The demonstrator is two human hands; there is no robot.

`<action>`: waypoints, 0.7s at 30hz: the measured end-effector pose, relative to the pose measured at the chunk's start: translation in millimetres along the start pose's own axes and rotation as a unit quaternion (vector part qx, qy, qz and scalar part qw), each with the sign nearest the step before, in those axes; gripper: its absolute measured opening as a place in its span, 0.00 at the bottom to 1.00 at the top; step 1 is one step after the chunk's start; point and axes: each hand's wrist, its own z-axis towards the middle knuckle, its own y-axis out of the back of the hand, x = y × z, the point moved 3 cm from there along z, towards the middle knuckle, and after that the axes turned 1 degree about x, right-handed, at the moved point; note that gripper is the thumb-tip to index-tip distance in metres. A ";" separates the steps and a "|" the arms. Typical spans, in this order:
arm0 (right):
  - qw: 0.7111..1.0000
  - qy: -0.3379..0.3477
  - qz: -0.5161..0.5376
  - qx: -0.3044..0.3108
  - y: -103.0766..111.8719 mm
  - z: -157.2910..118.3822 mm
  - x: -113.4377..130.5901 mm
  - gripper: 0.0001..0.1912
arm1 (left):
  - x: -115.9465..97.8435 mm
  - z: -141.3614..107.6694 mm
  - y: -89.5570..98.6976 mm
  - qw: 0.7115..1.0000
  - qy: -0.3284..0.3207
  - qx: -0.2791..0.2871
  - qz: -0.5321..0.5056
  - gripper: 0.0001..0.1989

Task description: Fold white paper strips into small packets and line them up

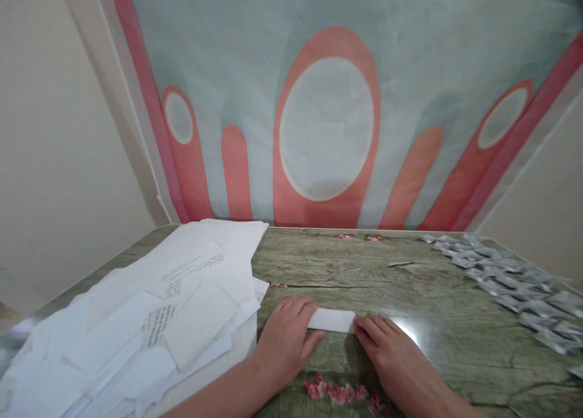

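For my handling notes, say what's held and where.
A white paper strip: left hand at its left end, right hand at its right end.

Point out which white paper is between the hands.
The narrow white strip: the left hand is at one end, the right hand at the other. The other papers lie heaped further left.

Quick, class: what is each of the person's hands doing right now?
Left hand: holding the left end of the folded white paper strip.
Right hand: fingers at the strip's right end; grip can't be told.
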 end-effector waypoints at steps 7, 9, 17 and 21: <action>0.991 -0.043 0.125 0.017 6.9 2.5 -8.2 0.17 | 6.3 0.6 -9.5 0.995 -0.013 0.006 -0.098 0.17; 0.987 -0.061 0.151 0.019 6.5 3.0 -11.9 0.17 | 5.8 0.9 -9.8 0.994 -0.013 0.012 -0.112 0.16; 0.977 -0.091 0.192 0.019 -1.1 5.4 -18.8 0.17 | 7.8 0.4 -8.1 0.991 0.003 -0.018 -0.130 0.18; 0.973 -0.091 0.210 0.035 1.3 7.2 -17.0 0.14 | 10.2 0.6 -10.2 0.990 0.008 -0.031 -0.135 0.14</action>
